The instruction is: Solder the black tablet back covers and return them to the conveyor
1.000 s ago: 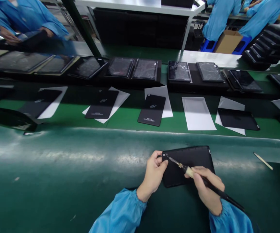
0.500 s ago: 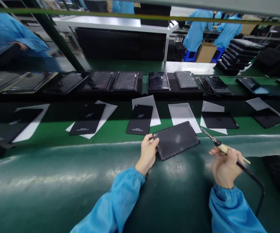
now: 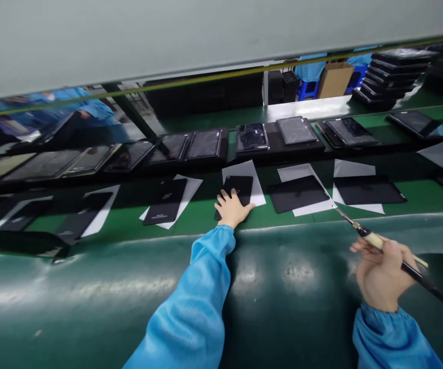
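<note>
My left hand lies with fingers spread over a black tablet back cover, which rests on a white sheet on the green belt. Its lower part is hidden under the hand. To the right, another black back cover lies across its own white sheet. My right hand is closed round the pale handle of a soldering iron, whose metal tip points up and left, near that sheet's edge. A thin pale stick also sticks out from this hand. The iron's black cord trails to the lower right.
Several tablets with screens up stand along a raised black ledge behind the covers. More covers on sheets lie left and right. A stack of black trays rises at back right. A grey panel overhangs above. A co-worker's blue sleeve shows at far left.
My left hand has let go of the cover it held, now lying on the white sheet, and has moved onto the cover to its left. My right hand still holds the iron. The view has shifted.
</note>
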The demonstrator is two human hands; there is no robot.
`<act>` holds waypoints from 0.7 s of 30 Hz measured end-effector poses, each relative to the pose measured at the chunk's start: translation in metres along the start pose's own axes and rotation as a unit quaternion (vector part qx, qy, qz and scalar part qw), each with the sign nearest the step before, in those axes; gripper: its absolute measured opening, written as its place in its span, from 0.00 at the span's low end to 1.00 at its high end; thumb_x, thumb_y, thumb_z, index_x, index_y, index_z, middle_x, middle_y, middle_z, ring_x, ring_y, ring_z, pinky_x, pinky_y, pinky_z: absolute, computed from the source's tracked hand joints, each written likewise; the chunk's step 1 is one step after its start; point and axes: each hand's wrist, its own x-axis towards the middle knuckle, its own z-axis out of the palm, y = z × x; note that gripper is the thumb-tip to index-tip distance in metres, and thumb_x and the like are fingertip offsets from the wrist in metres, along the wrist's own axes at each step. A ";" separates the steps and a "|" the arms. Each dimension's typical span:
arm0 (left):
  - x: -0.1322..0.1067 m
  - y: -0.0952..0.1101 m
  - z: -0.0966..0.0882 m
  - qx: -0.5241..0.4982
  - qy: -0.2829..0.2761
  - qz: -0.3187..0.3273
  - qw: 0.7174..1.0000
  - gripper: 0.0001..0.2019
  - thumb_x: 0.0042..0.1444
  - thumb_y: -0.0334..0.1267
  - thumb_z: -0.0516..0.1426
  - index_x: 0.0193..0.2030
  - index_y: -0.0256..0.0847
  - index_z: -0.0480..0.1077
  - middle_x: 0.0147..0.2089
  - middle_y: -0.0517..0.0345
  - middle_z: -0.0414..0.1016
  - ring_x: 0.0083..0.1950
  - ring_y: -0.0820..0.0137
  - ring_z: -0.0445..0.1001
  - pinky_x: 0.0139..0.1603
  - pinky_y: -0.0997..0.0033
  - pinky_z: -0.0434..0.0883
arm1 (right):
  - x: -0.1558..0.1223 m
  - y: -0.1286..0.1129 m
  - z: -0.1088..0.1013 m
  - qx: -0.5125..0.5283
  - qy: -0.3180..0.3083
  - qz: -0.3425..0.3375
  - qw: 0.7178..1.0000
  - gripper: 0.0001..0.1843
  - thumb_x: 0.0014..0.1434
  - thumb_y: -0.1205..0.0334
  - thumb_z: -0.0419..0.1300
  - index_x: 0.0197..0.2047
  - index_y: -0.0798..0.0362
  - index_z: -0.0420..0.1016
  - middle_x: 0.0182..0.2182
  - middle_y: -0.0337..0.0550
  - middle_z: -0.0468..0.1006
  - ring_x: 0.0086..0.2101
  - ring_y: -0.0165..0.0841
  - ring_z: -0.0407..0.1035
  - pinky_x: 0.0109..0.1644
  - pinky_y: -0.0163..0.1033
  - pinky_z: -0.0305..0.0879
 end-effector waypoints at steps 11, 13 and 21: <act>-0.053 -0.058 -0.050 -0.716 -0.006 -0.031 0.698 0.25 0.55 0.52 0.61 0.55 0.41 0.73 0.57 0.46 0.77 0.60 0.50 0.74 0.61 0.50 0.70 | -0.002 0.001 -0.002 0.003 -0.001 0.007 1.000 0.11 0.55 0.57 0.67 0.32 0.57 0.74 0.26 0.41 0.81 0.22 0.35 0.76 0.21 0.39 0.75; -0.083 -0.081 -0.051 -0.797 -0.046 -0.073 0.598 0.15 0.54 0.47 0.62 0.44 0.41 0.77 0.45 0.50 0.83 0.51 0.54 0.79 0.56 0.54 0.75 | -0.005 0.003 -0.001 -0.001 -0.007 0.014 1.000 0.11 0.55 0.57 0.67 0.32 0.57 0.75 0.26 0.41 0.80 0.21 0.35 0.76 0.20 0.39 0.74; -0.133 -0.129 -0.055 -0.749 0.003 -0.243 0.616 0.10 0.47 0.41 0.69 0.32 0.37 0.78 0.31 0.55 0.82 0.29 0.68 0.79 0.30 0.74 0.76 | -0.011 0.004 0.004 -0.002 -0.024 0.024 0.999 0.12 0.53 0.57 0.67 0.32 0.57 0.74 0.25 0.42 0.80 0.21 0.35 0.76 0.21 0.39 0.74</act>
